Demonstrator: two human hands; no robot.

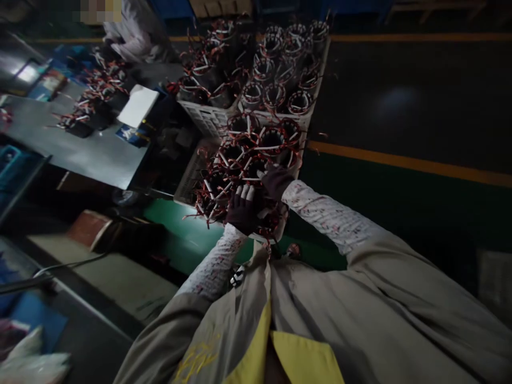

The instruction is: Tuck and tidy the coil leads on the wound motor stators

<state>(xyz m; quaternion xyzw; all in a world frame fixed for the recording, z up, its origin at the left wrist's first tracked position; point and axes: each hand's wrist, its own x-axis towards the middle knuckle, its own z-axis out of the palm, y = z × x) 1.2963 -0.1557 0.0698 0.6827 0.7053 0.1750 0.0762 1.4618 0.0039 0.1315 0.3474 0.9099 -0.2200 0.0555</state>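
Observation:
Motor stators with red-brown wire leads and white sleeves, such as one stator (pixel 272 140), stand packed in a light plastic crate (pixel 286 226) in front of me. My left hand (pixel 241 209), in a dark glove with pale fingertips, rests over the near stators. Its fingers point away from me, side by side and fairly straight. Farther right, my right hand (pixel 277 181) is bent over a stator's rim, its pale thumb reaching left. The undersides of both hands are hidden, and the dim light blurs the wires around them.
Two more crates of stators, including a right-hand crate (pixel 276 114), stand beyond. At left, a metal table (pixel 100 160) carries stators and a white sheet (pixel 138 105). A person (pixel 140 37) is at its far side. A yellow line (pixel 400 162) crosses the floor at right.

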